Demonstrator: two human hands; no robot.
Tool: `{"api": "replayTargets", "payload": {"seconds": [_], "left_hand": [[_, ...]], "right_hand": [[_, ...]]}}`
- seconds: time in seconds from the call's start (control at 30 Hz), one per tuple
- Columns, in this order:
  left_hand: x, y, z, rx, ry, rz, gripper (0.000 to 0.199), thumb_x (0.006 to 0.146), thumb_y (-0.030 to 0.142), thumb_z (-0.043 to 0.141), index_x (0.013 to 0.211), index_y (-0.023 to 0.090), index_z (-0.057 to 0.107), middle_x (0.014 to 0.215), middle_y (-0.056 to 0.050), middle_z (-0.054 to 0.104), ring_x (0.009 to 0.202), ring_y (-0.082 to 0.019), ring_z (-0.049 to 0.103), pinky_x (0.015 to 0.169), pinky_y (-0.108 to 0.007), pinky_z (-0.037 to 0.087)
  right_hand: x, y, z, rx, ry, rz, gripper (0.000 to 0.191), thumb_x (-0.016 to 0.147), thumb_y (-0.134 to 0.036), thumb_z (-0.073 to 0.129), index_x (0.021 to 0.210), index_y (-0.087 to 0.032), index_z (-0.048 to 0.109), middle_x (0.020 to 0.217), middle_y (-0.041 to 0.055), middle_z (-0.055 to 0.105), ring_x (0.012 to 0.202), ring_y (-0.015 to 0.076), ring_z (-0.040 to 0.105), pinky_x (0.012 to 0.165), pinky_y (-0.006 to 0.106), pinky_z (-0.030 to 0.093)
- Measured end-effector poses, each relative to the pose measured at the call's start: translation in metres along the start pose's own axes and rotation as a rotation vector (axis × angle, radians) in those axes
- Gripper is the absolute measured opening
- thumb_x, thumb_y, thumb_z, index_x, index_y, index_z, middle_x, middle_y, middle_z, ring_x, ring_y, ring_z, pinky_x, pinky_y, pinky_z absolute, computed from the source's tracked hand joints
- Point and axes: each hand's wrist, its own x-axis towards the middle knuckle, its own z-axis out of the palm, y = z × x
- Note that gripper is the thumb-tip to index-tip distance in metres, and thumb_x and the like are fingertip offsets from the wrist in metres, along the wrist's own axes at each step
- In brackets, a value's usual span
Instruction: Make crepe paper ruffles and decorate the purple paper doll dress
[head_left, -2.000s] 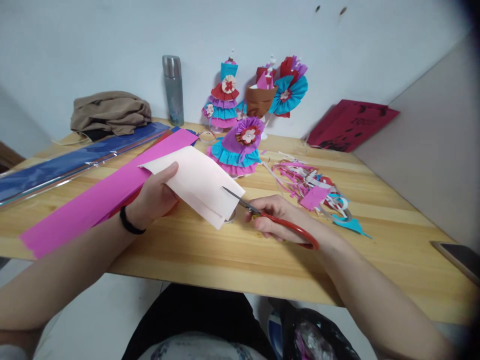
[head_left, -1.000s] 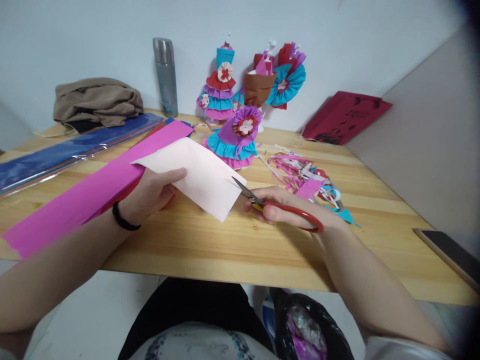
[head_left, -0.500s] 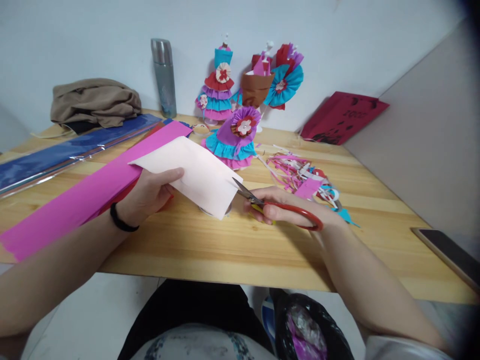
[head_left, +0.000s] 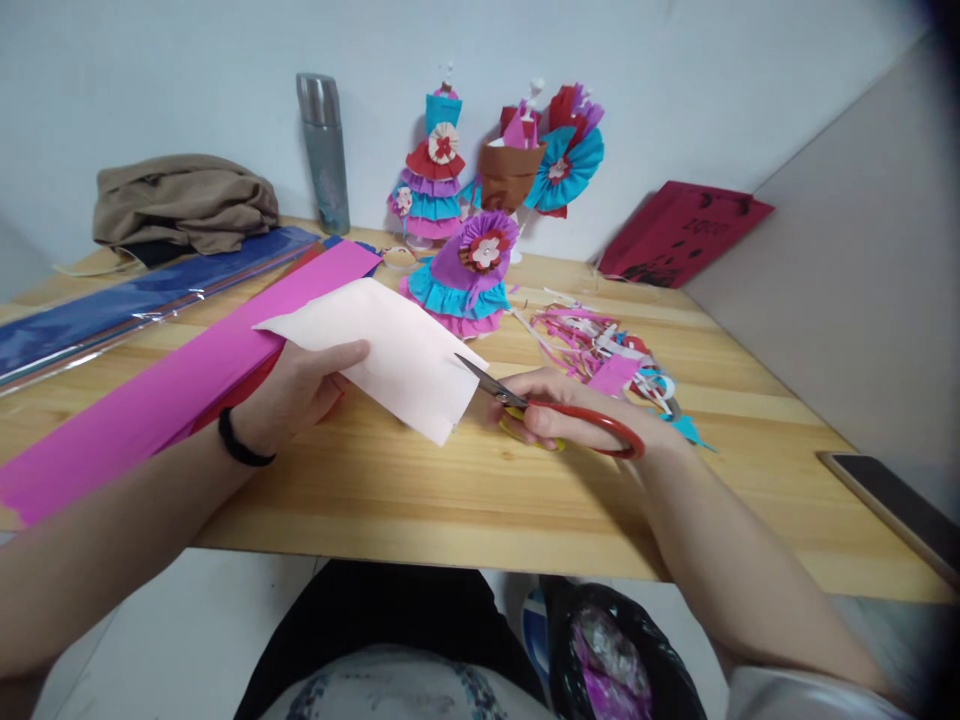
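Observation:
A pale pink sheet of paper is pinched in my left hand, thumb on top and fingers underneath. My right hand grips scissors with red and yellow handles. One blade lies over the sheet near its right edge; the other blade is hidden beneath the paper. Under my left forearm and wrist runs a long magenta paper strip, with red paper partly showing below it. Just beyond the sheet stands a small ruffled paper dress in purple, blue and pink, with a flower on it.
Behind stand a tiered paper dress, a brown paper piece and a grey flask. Paper scraps lie right of centre. A phone rests at the right edge; a red bag leans at the back. Plastic-wrapped blue paper is left.
The scissor blade reaches slightly farther left over the sheet, and the yellow handle shows more. The sheet's near corner sits slightly lower. My left hand keeps its hold.

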Motion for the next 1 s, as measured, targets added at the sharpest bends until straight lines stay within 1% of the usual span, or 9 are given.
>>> {"api": "replayTargets", "payload": {"seconds": [0.13, 0.2, 0.37, 0.5, 0.7, 0.77, 0.9, 1.0], "left_hand": [[-0.0006, 0.0012, 0.0012, 0.020, 0.001, 0.000, 0.038, 0.067, 0.029, 0.084, 0.104, 0.031, 0.076, 0.099, 0.001, 0.080, 0.126, -0.038, 0.061, 0.094, -0.047, 0.055], [-0.0013, 0.0023, 0.0020, 0.026, 0.004, -0.001, 0.037, 0.068, 0.028, 0.083, 0.105, 0.030, 0.076, 0.100, 0.000, 0.080, 0.126, -0.039, 0.061, 0.093, -0.046, 0.055], [-0.0015, 0.0015, 0.0013, 0.020, -0.010, 0.004, 0.041, 0.072, 0.023, 0.077, 0.112, 0.031, 0.073, 0.101, 0.000, 0.079, 0.122, -0.034, 0.064, 0.093, -0.045, 0.055], [-0.0010, 0.0000, 0.0002, 0.002, 0.007, 0.005, 0.045, 0.071, 0.020, 0.076, 0.115, 0.028, 0.072, 0.100, -0.001, 0.079, 0.122, -0.034, 0.065, 0.097, -0.045, 0.055], [-0.0017, 0.0009, 0.0014, 0.014, 0.014, -0.002, 0.051, 0.070, 0.023, 0.080, 0.119, 0.032, 0.071, 0.099, 0.001, 0.079, 0.123, -0.033, 0.065, 0.096, -0.043, 0.056], [-0.0020, 0.0010, 0.0019, 0.026, 0.025, 0.001, 0.052, 0.069, 0.024, 0.081, 0.120, 0.032, 0.070, 0.099, 0.001, 0.079, 0.124, -0.033, 0.065, 0.095, -0.043, 0.057], [-0.0024, 0.0009, 0.0024, 0.040, 0.046, -0.001, 0.046, 0.068, 0.025, 0.081, 0.113, 0.030, 0.073, 0.095, 0.000, 0.079, 0.123, -0.034, 0.065, 0.094, -0.045, 0.057], [-0.0019, 0.0007, 0.0024, 0.040, 0.038, -0.004, 0.038, 0.067, 0.027, 0.082, 0.104, 0.030, 0.075, 0.093, 0.000, 0.079, 0.125, -0.034, 0.063, 0.096, -0.045, 0.055]], "right_hand": [[-0.0007, -0.0007, -0.0001, 0.017, 0.003, 0.001, 0.059, 0.085, -0.077, 0.058, 0.086, -0.018, 0.059, 0.063, -0.0032, 0.047, 0.050, 0.0080, 0.037, 0.046, 0.025, 0.028], [-0.0009, -0.0010, 0.0000, 0.028, 0.007, -0.002, 0.060, 0.084, -0.077, 0.059, 0.085, -0.018, 0.059, 0.061, -0.0039, 0.046, 0.049, 0.0077, 0.037, 0.045, 0.024, 0.028], [-0.0013, 0.0020, -0.0010, 0.027, 0.026, 0.043, 0.059, 0.083, -0.076, 0.061, 0.085, -0.017, 0.060, 0.057, -0.0056, 0.045, 0.046, 0.0066, 0.036, 0.041, 0.022, 0.025], [-0.0012, 0.0060, -0.0019, 0.041, 0.040, 0.058, 0.062, 0.079, -0.077, 0.065, 0.085, -0.016, 0.062, 0.051, -0.0074, 0.044, 0.042, 0.0061, 0.037, 0.037, 0.020, 0.026], [-0.0023, 0.0062, -0.0014, 0.020, 0.078, 0.111, 0.062, 0.078, -0.076, 0.067, 0.084, -0.015, 0.064, 0.047, -0.0079, 0.043, 0.037, 0.0058, 0.036, 0.033, 0.019, 0.028], [-0.0024, 0.0059, -0.0013, -0.002, 0.087, 0.129, 0.061, 0.078, -0.075, 0.067, 0.083, -0.015, 0.064, 0.047, -0.0078, 0.043, 0.036, 0.0058, 0.036, 0.032, 0.019, 0.028], [-0.0016, 0.0062, -0.0014, -0.018, 0.088, 0.136, 0.062, 0.077, -0.077, 0.066, 0.079, -0.016, 0.061, 0.047, -0.0078, 0.041, 0.037, 0.0063, 0.036, 0.034, 0.020, 0.028], [-0.0012, 0.0066, -0.0019, -0.022, 0.082, 0.101, 0.063, 0.077, -0.080, 0.063, 0.077, -0.017, 0.058, 0.048, -0.0084, 0.040, 0.039, 0.0060, 0.035, 0.035, 0.020, 0.026]]}}
